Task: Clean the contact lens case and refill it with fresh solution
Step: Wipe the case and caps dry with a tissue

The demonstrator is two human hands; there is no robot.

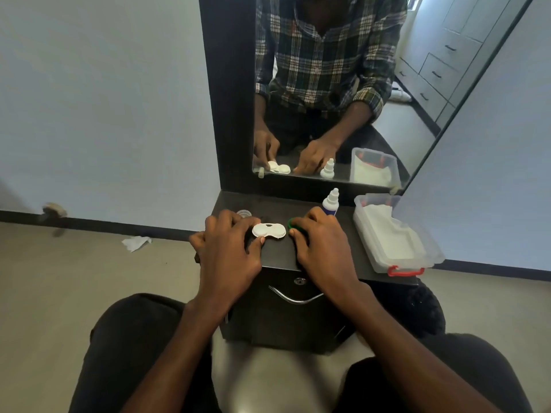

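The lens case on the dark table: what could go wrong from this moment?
1. The lens case lies with both wells uncovered, so dust could likely get in.
2. The right hand grips a green cap right in front of the solution bottle; a careless move might tip it.
3. The left hand holds only the case's edge, so the case may slide.

The one camera sits on my head, looking forward and steeply down past my knees, close over the small dark cabinet top [280, 254]. The dark-framed wall mirror [328, 84] ahead reflects the same scene from the front.
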